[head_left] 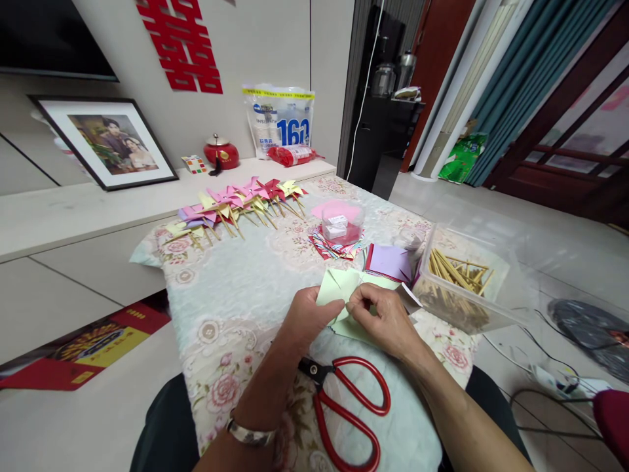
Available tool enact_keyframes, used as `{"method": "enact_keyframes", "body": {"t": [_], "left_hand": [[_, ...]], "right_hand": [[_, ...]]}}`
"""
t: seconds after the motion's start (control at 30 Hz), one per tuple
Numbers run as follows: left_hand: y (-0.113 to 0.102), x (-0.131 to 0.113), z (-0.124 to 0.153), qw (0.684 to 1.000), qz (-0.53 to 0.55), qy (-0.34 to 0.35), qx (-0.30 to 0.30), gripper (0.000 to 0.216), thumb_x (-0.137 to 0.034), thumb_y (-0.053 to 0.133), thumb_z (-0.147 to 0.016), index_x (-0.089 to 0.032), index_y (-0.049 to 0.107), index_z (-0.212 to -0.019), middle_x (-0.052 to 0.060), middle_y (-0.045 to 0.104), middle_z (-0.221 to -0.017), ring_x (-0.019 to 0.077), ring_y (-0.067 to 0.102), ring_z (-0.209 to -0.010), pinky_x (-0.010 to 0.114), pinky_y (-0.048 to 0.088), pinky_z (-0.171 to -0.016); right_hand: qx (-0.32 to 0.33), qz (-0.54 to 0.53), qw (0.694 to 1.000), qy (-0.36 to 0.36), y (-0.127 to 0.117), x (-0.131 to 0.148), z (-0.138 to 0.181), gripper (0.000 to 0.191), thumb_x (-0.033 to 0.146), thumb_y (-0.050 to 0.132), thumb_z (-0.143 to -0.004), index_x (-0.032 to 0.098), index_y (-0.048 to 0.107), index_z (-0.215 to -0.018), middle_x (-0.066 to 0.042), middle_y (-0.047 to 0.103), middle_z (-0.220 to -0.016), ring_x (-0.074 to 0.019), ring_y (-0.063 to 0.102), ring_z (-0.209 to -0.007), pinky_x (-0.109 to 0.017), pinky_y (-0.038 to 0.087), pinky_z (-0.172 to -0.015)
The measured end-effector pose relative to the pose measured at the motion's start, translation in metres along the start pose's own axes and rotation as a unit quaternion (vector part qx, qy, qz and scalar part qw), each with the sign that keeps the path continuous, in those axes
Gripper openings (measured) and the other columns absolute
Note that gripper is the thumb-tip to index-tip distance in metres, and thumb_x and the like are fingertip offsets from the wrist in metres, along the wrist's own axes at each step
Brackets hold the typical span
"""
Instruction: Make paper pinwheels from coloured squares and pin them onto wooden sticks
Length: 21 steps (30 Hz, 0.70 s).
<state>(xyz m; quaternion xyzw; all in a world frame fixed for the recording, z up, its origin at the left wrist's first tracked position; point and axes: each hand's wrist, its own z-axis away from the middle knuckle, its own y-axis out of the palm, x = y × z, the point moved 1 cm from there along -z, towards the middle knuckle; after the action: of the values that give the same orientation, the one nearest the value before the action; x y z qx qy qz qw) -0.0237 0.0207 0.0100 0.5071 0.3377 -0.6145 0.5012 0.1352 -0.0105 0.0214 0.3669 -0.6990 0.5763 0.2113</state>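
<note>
A pale green paper sheet (pixel 338 283) with cut slits is held up over the table, gripped by my left hand (pixel 310 313) with the thumb along its front. My right hand (pixel 382 316) pinches at the same sheet near its middle; fingertips hide what exactly lies between them. Beneath both hands lies more pale green paper (pixel 361 328). Red-handled scissors (pixel 344 403) rest on the cloth close to my body, blades partly under my left wrist. Just beyond my right hand is a stack of purple and red paper squares (pixel 390 262).
Finished paper pinwheels (pixel 236 200) on sticks lie at the back left. A clear round tub (pixel 343 221) stands on patterned paper. On the right, a plastic bin (pixel 466 282) holds thin wooden sticks. A flowered cloth (pixel 216 288) covers the table; a framed photo (pixel 111 141) leans behind.
</note>
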Motion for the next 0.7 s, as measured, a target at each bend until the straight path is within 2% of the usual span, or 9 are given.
{"method": "enact_keyframes", "body": {"t": [0.1, 0.2, 0.27, 0.3, 0.4, 0.5, 0.6, 0.7], "left_hand": [[-0.004, 0.000, 0.000, 1.000, 0.001, -0.007, 0.016, 0.022, -0.027, 0.071, -0.062, -0.010, 0.073, -0.077, 0.002, 0.068, -0.066, 0.0164, 0.058, -0.060, 0.026, 0.045, -0.058], [-0.010, 0.000, 0.002, 0.997, 0.023, -0.023, 0.071, 0.027, -0.030, 0.074, -0.064, -0.011, 0.074, -0.083, 0.004, 0.071, -0.074, 0.0170, 0.061, -0.065, 0.026, 0.046, -0.063], [-0.014, -0.001, 0.004, 0.992, 0.032, -0.043, 0.115, 0.030, -0.031, 0.075, -0.065, -0.011, 0.074, -0.087, 0.005, 0.072, -0.076, 0.0177, 0.062, -0.067, 0.026, 0.046, -0.063], [-0.016, -0.001, 0.004, 0.989, 0.031, -0.053, 0.134, 0.031, -0.032, 0.076, -0.065, -0.011, 0.074, -0.088, 0.005, 0.072, -0.076, 0.0181, 0.062, -0.067, 0.026, 0.046, -0.063], [-0.019, 0.000, 0.005, 0.982, 0.009, -0.064, 0.175, 0.031, -0.032, 0.077, -0.065, -0.011, 0.075, -0.087, 0.006, 0.072, -0.077, 0.0182, 0.062, -0.067, 0.026, 0.045, -0.061], [-0.021, 0.001, 0.005, 0.979, -0.009, -0.055, 0.197, 0.029, -0.033, 0.077, -0.066, -0.010, 0.075, -0.085, 0.006, 0.071, -0.076, 0.0162, 0.060, -0.063, 0.025, 0.044, -0.060], [-0.021, 0.003, 0.004, 0.978, -0.026, -0.042, 0.200, 0.030, -0.033, 0.076, -0.067, -0.010, 0.075, -0.085, 0.006, 0.070, -0.072, 0.0161, 0.059, -0.060, 0.024, 0.043, -0.058], [-0.022, 0.006, 0.003, 0.980, -0.056, -0.033, 0.186, 0.030, -0.034, 0.076, -0.067, -0.010, 0.075, -0.083, 0.005, 0.070, -0.069, 0.0165, 0.058, -0.058, 0.024, 0.041, -0.054]], "right_hand": [[0.004, -0.026, 1.000, -0.003, -0.007, 0.005, 0.001, 0.016, 0.022, 0.060, -0.087, 0.019, 0.062, -0.071, 0.001, 0.059, -0.068, -0.0137, 0.054, -0.062, -0.025, 0.038, -0.058], [-0.067, -0.063, 0.996, -0.011, -0.020, 0.006, 0.001, 0.011, 0.029, 0.064, -0.087, 0.020, 0.068, -0.089, -0.002, 0.064, -0.081, -0.0169, 0.059, -0.073, -0.028, 0.044, -0.065], [-0.107, -0.077, 0.991, -0.020, -0.029, 0.003, 0.001, 0.027, 0.032, 0.066, -0.087, 0.022, 0.067, -0.112, -0.007, 0.067, -0.103, -0.0214, 0.062, -0.091, -0.032, 0.048, -0.077], [-0.105, -0.087, 0.990, -0.020, -0.032, 0.001, 0.000, 0.038, 0.033, 0.067, -0.087, 0.024, 0.063, -0.123, -0.008, 0.066, -0.114, -0.0235, 0.062, -0.100, -0.035, 0.048, -0.083], [-0.018, -0.158, 0.987, 0.000, -0.035, -0.005, 0.000, 0.061, 0.035, 0.068, -0.087, 0.025, 0.048, -0.144, -0.010, 0.063, -0.129, -0.0256, 0.061, -0.112, -0.039, 0.048, -0.093], [0.082, -0.225, 0.970, 0.026, -0.030, -0.006, 0.002, 0.067, 0.034, 0.070, -0.086, 0.025, 0.045, -0.147, -0.008, 0.068, -0.118, -0.0239, 0.065, -0.102, -0.037, 0.053, -0.088], [0.117, -0.238, 0.962, 0.057, -0.026, -0.004, 0.003, 0.070, 0.031, 0.074, -0.081, 0.027, 0.047, -0.146, -0.005, 0.071, -0.108, -0.0237, 0.067, -0.094, -0.033, 0.056, -0.077], [0.128, -0.242, 0.959, 0.074, -0.023, -0.001, 0.004, 0.071, 0.024, 0.075, -0.078, 0.027, 0.049, -0.144, -0.006, 0.069, -0.116, -0.0245, 0.066, -0.099, -0.033, 0.056, -0.078]]}}
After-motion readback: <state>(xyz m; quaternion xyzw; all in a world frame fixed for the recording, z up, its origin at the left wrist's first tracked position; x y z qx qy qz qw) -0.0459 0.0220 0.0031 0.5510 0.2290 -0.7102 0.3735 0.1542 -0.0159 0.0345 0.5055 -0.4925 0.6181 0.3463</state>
